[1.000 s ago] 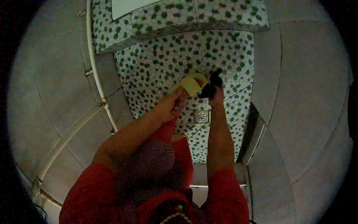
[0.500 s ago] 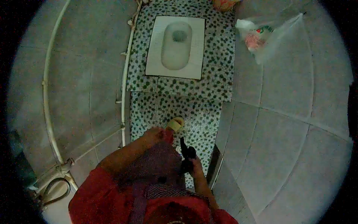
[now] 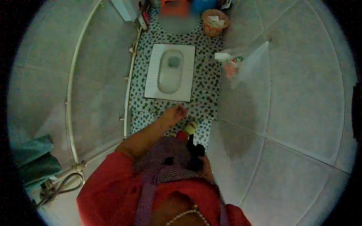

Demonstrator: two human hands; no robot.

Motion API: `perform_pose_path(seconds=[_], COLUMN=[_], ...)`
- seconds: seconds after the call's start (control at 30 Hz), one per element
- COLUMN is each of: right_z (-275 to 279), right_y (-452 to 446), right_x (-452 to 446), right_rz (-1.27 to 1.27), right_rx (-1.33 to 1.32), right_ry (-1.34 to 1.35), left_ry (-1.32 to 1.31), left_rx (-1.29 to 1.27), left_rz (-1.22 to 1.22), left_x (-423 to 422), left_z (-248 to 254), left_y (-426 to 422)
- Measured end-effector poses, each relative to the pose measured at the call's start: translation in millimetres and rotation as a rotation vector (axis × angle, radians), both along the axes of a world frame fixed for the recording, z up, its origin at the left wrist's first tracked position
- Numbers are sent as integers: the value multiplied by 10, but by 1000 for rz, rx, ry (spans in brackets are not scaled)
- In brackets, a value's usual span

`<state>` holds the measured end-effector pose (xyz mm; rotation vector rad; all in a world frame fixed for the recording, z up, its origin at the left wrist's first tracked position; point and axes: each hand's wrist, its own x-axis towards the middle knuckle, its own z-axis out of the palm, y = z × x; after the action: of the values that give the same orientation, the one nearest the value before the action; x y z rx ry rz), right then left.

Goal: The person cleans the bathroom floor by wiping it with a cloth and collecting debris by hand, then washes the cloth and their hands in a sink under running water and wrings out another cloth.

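Dim top-down view, narrow tiled washroom. Right hand [image 3: 206,168] is low, close against the checked apron [image 3: 179,174], gripping a black item [image 3: 196,151] – soft or hard, can't tell; its fingers are mostly hidden behind the item, but look closed around it. Black item sits in front of the apron, its thin upper end pointing up toward a yellow slipper [image 3: 191,127]. Left hand [image 3: 175,114] is reached out farther, over the green-spotted floor [image 3: 207,83], just below the near edge of the white squat toilet [image 3: 151,84] in view; fingers loosely bent – too dark to tell if they press together. Slipper shows between the two hands, nearer the black item, with a bit of red trouser leg [image 3: 182,135] beside it. Beyond the toilet, a patterned wastebasket [image 3: 212,32] with white paper in it, a blurred grey round object [image 3: 179,24] with orange at its top, a blue object [image 3: 204,5] beside that. Clear plastic bag [image 3: 241,67] hangs on the right grey wall [image 3: 298,94], something pink inside. Left side: pale pipe [image 3: 70,101] up the wall, green cloth [image 3: 36,162] and a looped hose [image 3: 81,182] at lower left.
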<state>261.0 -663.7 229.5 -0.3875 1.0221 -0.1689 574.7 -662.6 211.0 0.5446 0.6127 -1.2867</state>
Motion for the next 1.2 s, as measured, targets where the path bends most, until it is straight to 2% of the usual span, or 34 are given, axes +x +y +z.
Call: perform_pose_path(seconds=[0.07, 0.13, 0.2, 0.27, 0.3, 0.33, 0.37, 0.43, 0.5, 0.6, 0.63, 0.67, 0.7, 0.73, 0.77, 0.8, 0.83, 0.87, 0.93, 1.03, 1.07, 1.17, 1.2], right_z=[-62, 56, 344, 796, 871, 864, 800, 671, 605, 595, 587, 565, 566, 559, 549, 548, 554, 592, 809, 1214, 1289, 1630, 1668], right_y=[-171, -346, -504, -688, -740, -739, -706, -593, -470, -355, -361, -354, -372, -401, -437, -474, -495, -533, -668, -862, -935, -1118, -1148], right_x=[-44, -16, 132, 467, 538, 531, 502, 447, 415, 433, 466, 479, 500, 548, 601, 645, 707, 783, 1028, 1391, 1514, 1796, 1845], right_rz=[27, 11, -31, -111, -144, -179, -214, -300, -382, -449, -459, -467, -475, -487, -491, -499, -498, -498, -480, -384, -397, -452, -478], right_rx=[-39, -63, -15, 105, 126, 128, 109, 68, 56, 43, 37, 37, 26, 9, -1, -12, -34, -58, -114, -311, -287, -318, -323], right_ry=[42, 38, 20, -16, -15, 4, 31, 112, 204, 268, 242, 223, 205, 181, 160, 136, 100, 72, 8, 55, 27, -104, -131], left_ry=[-79, -311, -121, -305, -135, -598, -781, -774, -664, -924, -812, -648, -490, -400, -415, -200, -141, -124, 63, 124, -21, -211, -173], left_rx=[129, 28, 40, 45, -160, -114, -206, -118, 73, 101, 339, 360, 385, 255, 143, 187, 11, -8, 132, 24, 118, 149, 125], left_rz=[2, -100, 34, 22, 79, -110, -114, -147, -248, -444, -402, -292, -169, -119, -226, -147, -292, -331, -500, -666, -700, -854, -831], left_x=[183, 437, 809, 1286, 1711, 1891, 2405, 2926, 2894, 2389, 2447, 2400, 2225, 2012, 1695, 1400, 1205, 992, 729, 478, 410, 487, 521], left_z=[267, 318, 359, 691, 567, 1056, 814, 889, 1415, 1691, 1248, 447, 140, -186, -144, -57, 46, -141, 127, 198, 399, 750, 764], left_y=[-479, -853, -1407, -2131, -2620, -2939, -3599, -4394, -4528, -3887, -3974, -3929, -3750, -3425, -3016, -2752, -2400, -2107, -1654, -1190, -1133, -1123, -1178])
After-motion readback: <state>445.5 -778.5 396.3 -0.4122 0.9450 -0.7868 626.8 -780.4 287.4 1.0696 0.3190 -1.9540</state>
